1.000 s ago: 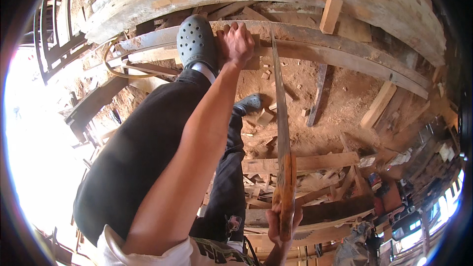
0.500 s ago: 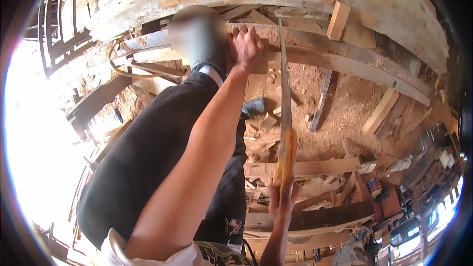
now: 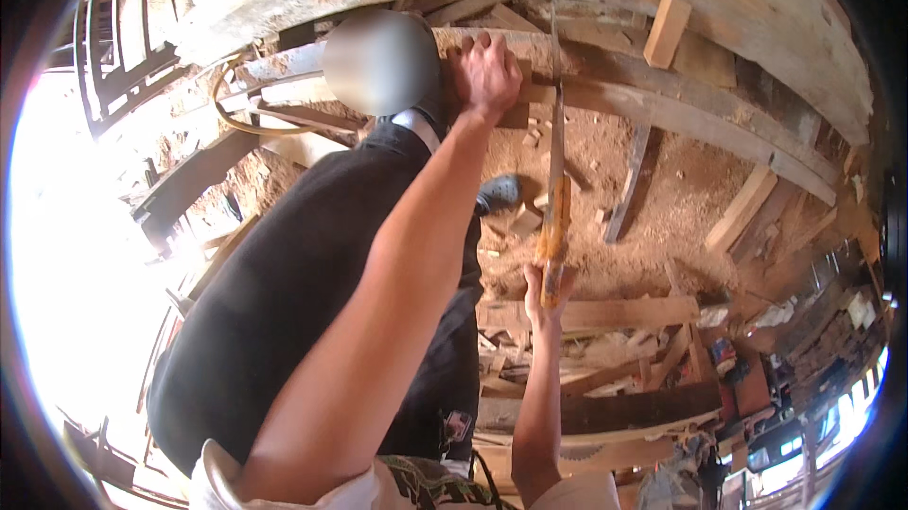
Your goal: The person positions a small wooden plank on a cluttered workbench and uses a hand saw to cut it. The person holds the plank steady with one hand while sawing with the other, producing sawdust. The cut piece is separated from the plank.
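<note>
My left hand [image 3: 487, 77] is closed over a short piece of wood [image 3: 541, 94] lying on a long beam, fingers curled over its far side. Beside it, my raised foot, partly blurred, rests on the same beams. In my right hand [image 3: 545, 289] is the yellow-orange handle of a handsaw [image 3: 556, 146]. The saw's blade points away from me and crosses the wood just right of my left hand. The blade is seen nearly edge-on, so its teeth and the depth of any cut cannot be made out.
Long beams [image 3: 662, 102] run across the far side, with an upright wood block [image 3: 668, 30] leaning there. My other foot, in a grey clog [image 3: 500, 194], stands on sawdust among offcuts. A yellowish hoop [image 3: 219, 105] lies left. Planks [image 3: 605, 313] and scraps lie nearer right.
My right hand has pushed the handsaw forward, away from me, and more of my right forearm shows. My left hand keeps its hold; the view has shifted slightly.
</note>
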